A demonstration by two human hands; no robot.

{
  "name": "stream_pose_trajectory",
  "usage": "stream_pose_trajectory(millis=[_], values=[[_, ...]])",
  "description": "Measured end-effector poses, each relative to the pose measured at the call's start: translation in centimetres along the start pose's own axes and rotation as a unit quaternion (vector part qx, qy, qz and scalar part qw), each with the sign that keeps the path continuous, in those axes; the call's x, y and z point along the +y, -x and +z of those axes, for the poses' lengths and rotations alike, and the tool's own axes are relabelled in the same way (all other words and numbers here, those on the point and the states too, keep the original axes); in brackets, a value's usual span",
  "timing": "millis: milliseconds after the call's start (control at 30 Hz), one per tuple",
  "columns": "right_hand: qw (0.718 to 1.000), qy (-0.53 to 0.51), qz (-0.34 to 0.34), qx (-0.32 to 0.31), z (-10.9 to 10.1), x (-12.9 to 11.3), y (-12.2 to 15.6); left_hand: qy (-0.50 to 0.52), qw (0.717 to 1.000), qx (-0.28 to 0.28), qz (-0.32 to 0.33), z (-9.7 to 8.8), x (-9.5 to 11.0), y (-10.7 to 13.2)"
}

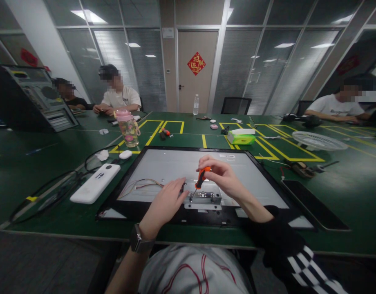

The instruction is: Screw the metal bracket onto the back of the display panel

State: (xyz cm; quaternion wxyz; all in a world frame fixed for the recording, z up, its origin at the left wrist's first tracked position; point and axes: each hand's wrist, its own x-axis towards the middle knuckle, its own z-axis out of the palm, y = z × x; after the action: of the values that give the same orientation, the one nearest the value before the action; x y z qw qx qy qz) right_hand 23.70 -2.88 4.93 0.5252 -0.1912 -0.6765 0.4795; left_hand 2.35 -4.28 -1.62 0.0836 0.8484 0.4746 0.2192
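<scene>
An orange and black screwdriver is gripped in my right hand. It leans, its shaft pointing down and left to a screw spot on a metal bracket. The bracket sits at the near middle of a large flat display panel with a grey back and black frame, lying on the table. My left hand rests flat at the bracket's left side, fingers stretched out and holding nothing I can see. Thin coloured wires run left from beneath its fingers.
To the left are a white power bank, black cables and a pink-lidded bottle. A green tissue pack stands behind the panel; a black flat bar lies right. Several people sit around the green table.
</scene>
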Motion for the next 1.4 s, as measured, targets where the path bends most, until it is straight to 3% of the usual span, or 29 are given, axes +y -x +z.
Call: stream_pose_trajectory(millis=[300,500,800,867,967,1100,1200,1400], values=[[0.998,-0.016,0.047,-0.026,-0.2,-0.2,0.0,0.0,1.0,-0.011,-0.015,-0.3,0.3,0.0],[0.999,0.021,0.029,0.008,-0.1,-0.4,0.1,-0.002,1.0,-0.01,-0.007,-0.4,0.4,0.0],[0.998,0.062,0.016,-0.011,0.7,-0.3,0.6,-0.003,1.0,-0.013,-0.011,-0.5,0.4,-0.1],[0.997,0.071,0.0,0.023,0.9,-0.3,0.7,-0.005,1.0,-0.011,-0.008,-0.4,0.3,-0.1],[0.987,0.092,-0.054,0.122,0.6,-0.7,0.6,-0.009,1.0,-0.008,-0.008,-0.2,0.2,0.0],[0.944,0.17,-0.12,0.257,-0.7,-1.3,0.9,-0.009,1.0,-0.002,-0.009,-0.1,0.1,0.2],[0.929,0.205,-0.117,0.285,-1.6,-1.2,1.6,-0.007,1.0,0.002,-0.007,0.0,0.0,0.2],[0.933,0.217,-0.096,0.271,-2.1,-0.5,2.5,-0.015,1.0,-0.002,-0.007,0.0,-0.1,0.2]])
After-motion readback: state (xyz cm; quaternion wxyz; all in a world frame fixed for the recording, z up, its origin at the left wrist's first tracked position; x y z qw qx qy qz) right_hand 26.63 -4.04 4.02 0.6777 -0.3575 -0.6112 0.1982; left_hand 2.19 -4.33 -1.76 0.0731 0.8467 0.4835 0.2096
